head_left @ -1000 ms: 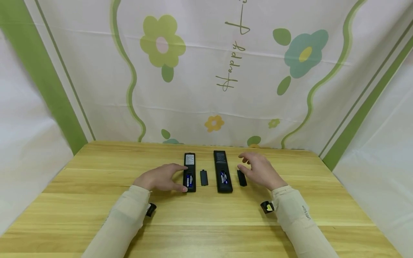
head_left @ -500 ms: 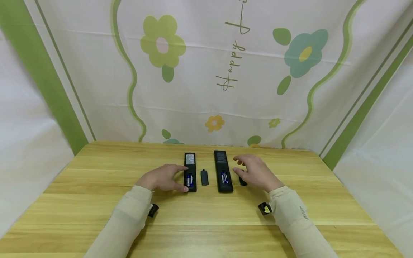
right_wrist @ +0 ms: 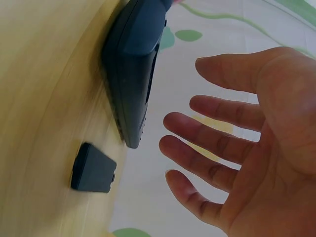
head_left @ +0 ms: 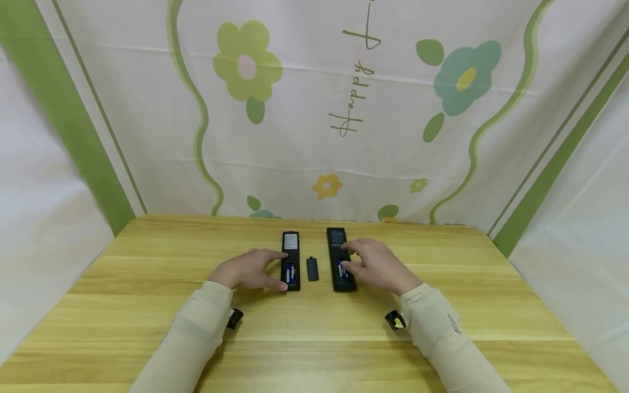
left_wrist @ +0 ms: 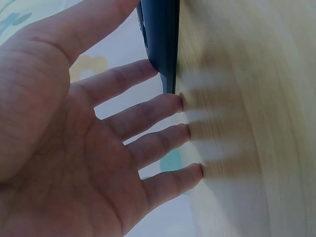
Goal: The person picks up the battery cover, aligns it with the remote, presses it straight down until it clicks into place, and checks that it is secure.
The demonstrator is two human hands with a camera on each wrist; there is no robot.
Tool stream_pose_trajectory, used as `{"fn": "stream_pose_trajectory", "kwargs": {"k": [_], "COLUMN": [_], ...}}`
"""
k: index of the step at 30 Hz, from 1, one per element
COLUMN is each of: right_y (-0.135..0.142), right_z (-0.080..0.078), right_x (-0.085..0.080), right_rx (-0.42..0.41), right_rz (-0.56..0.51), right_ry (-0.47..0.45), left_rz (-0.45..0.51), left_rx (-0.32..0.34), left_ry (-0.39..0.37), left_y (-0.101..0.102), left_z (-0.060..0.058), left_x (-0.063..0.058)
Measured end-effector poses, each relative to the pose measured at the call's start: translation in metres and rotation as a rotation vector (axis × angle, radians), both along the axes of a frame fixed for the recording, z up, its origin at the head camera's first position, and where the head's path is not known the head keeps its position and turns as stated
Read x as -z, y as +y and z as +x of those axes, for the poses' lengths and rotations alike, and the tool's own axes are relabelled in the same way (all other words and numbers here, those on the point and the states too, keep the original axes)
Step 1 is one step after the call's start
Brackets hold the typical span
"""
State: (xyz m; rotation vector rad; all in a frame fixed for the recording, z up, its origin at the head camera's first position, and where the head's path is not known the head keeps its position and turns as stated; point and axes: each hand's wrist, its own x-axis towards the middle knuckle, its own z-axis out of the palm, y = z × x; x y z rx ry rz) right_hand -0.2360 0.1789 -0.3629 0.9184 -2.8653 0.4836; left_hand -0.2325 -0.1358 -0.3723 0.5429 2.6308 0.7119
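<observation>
Two black remote controls lie back up on the table, battery bays uncovered. Blue-and-silver batteries [head_left: 290, 274] sit in the left remote [head_left: 292, 255]. My left hand [head_left: 249, 270] rests with thumb and index fingertips touching that remote's left side. In the left wrist view its other fingertips meet the tabletop. Batteries also lie in the right remote [head_left: 336, 250]. Over this remote's right side hovers my right hand [head_left: 377, 266], fingers spread and relaxed, holding nothing. One battery cover [head_left: 312, 269] lies between the remotes. The other battery cover [right_wrist: 93, 168], hidden in the head view, shows in the right wrist view.
The wooden table [head_left: 314, 349] ends at a white curtain [head_left: 295, 142] printed with flowers and lettering. More curtain hangs at both sides. A black wrist camera [head_left: 395, 320] sits under the right sleeve, another black camera [head_left: 235, 319] by the left.
My right hand has moved left, from beside the right-hand battery cover to over the right remote. The cover has become hidden behind it. My left hand stays at the left remote.
</observation>
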Motion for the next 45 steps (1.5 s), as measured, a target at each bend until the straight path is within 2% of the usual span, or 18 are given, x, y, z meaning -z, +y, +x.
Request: {"fn": "stream_pose_trajectory", "kwargs": {"k": [15,27,35,45], "right_y": [-0.033,-0.061,-0.072,-0.079], "right_z": [-0.004,-0.008,-0.009,-0.008], "right_x": [-0.001,-0.004,-0.006,0.000], "right_rx": [-0.037,-0.049,-0.050,-0.032], "right_rz": [0.033,0.071,0.092,0.153], "right_ry": [-0.018,-0.112,-0.151,-0.143], "left_rz": [-0.006,-0.006,0.000,0.005], "left_rx": [-0.005,-0.032,-0.036,-0.034], "left_ry": [0.005,-0.009,-0.006,-0.001], "left_y": [0.001,0.002,0.002,0.000], "left_z": [-0.002,-0.002,-0.002,-0.001], "left_x": [0.001,0.002,0.001,0.001]}}
